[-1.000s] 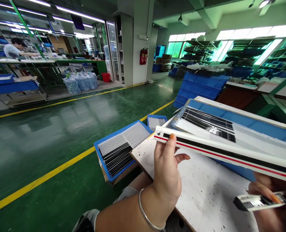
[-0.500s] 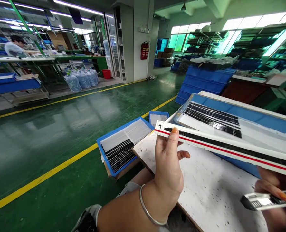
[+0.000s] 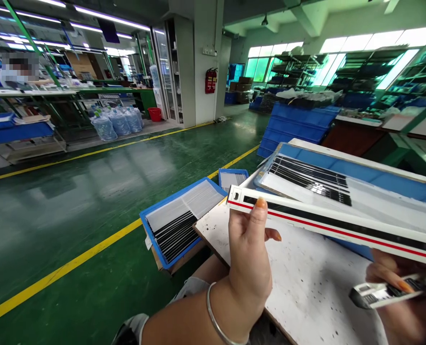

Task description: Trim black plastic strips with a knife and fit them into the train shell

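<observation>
My left hand (image 3: pixel 249 254) grips the near end of a long white strip (image 3: pixel 328 223) with a red line and a black band along it, thumb on top. A silver bangle (image 3: pixel 216 314) circles that wrist. My right hand (image 3: pixel 393 282), at the lower right edge, pinches a short white-and-black strip piece (image 3: pixel 389 291) below the long strip's far end. Beneath both hands lies a white, black-speckled work board (image 3: pixel 306 282). Just beyond the long strip is a blue-edged tray (image 3: pixel 346 172) holding white sheets with black stripes.
Left of the board, a blue-edged tray (image 3: pixel 170 225) of striped sheets and a small blue tray (image 3: pixel 232 178) stand beside it. Stacked blue crates (image 3: pixel 295 124) rise behind. Green floor with yellow lines (image 3: pixel 90 206) spreads left. A co-worker (image 3: pixel 18 72) stands at a far bench.
The view has drifted slightly, shifting the scene left and up. The short piece in my right hand now tilts more, rising to the right. My left hand keeps the same hold on the long strip.
</observation>
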A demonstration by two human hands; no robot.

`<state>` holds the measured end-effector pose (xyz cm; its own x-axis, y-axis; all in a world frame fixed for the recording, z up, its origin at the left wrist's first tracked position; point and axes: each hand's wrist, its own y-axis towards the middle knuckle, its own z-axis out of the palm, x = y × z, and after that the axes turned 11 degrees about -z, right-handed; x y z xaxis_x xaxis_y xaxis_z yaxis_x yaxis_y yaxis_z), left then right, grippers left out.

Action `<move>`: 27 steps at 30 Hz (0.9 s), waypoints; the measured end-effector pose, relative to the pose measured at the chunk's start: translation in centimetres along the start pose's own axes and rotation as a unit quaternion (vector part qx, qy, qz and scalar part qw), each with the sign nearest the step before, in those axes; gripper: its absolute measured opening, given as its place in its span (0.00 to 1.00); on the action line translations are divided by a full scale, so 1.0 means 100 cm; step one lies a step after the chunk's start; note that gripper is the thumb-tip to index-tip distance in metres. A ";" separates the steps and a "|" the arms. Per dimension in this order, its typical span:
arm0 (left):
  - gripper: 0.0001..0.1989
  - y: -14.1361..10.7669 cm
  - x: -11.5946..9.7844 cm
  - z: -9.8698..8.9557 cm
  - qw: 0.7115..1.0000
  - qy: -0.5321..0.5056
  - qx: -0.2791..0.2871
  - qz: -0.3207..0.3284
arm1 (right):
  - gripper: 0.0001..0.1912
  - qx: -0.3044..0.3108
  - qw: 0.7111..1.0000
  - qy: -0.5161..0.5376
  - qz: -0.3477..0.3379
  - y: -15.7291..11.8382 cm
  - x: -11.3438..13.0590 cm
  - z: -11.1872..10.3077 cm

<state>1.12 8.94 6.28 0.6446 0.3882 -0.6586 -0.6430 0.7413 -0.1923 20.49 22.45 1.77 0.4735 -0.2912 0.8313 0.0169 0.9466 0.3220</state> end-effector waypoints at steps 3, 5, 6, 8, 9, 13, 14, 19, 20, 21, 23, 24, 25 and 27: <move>0.15 -0.001 -0.001 0.000 1.000 0.004 -0.004 -0.003 | 0.11 -0.058 0.996 0.072 0.011 -0.007 0.006 0.013; 0.15 -0.001 -0.001 0.000 1.000 0.000 -0.004 -0.005 | 0.13 -0.061 0.996 0.067 0.012 -0.009 0.008 0.019; 0.15 -0.002 -0.001 0.000 1.000 -0.002 -0.002 -0.005 | 0.14 -0.059 0.996 0.062 0.013 -0.009 0.008 0.020; 0.15 -0.002 -0.002 0.000 1.000 -0.008 0.001 -0.004 | 0.16 -0.054 0.997 0.056 0.012 -0.008 0.008 0.021; 0.15 -0.002 -0.002 0.000 1.000 -0.009 0.002 -0.003 | 0.16 -0.052 0.997 0.054 0.013 -0.007 0.007 0.020; 0.14 -0.002 -0.001 -0.001 1.000 -0.008 -0.006 -0.005 | 0.18 -0.050 0.997 0.049 0.016 -0.005 0.005 0.018; 0.15 -0.002 -0.001 -0.002 1.000 -0.007 -0.006 -0.005 | 0.18 -0.052 0.997 0.050 0.016 -0.006 0.005 0.018; 0.14 -0.002 0.001 -0.004 1.000 0.003 0.008 0.008 | 0.13 -0.070 0.996 0.049 0.021 -0.013 0.006 0.022; 0.14 -0.002 0.002 -0.005 1.000 0.005 0.010 0.010 | 0.12 -0.072 0.996 0.047 0.022 -0.013 0.006 0.022; 0.13 -0.003 0.002 -0.005 1.000 0.007 0.012 0.013 | 0.11 -0.073 0.996 0.044 0.022 -0.014 0.006 0.023; 0.13 -0.003 0.002 -0.006 1.000 0.010 0.014 0.019 | 0.09 -0.071 0.997 0.035 0.022 -0.015 0.005 0.023; 0.14 -0.003 0.003 -0.006 1.000 0.010 0.015 0.022 | 0.09 -0.067 0.997 0.031 0.019 -0.015 0.005 0.023; 0.14 -0.004 0.003 -0.006 1.000 0.009 0.014 0.024 | 0.09 -0.063 0.998 0.025 0.016 -0.015 0.004 0.022; 0.13 -0.004 0.003 -0.007 1.000 0.004 0.013 0.025 | 0.08 -0.045 0.999 0.006 0.005 -0.015 0.003 0.021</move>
<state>1.32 8.39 5.67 0.6089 0.4204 -0.6727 -0.6626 0.7358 -0.1399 18.81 20.68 2.51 0.4851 -0.2797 0.8286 0.0904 0.9584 0.2706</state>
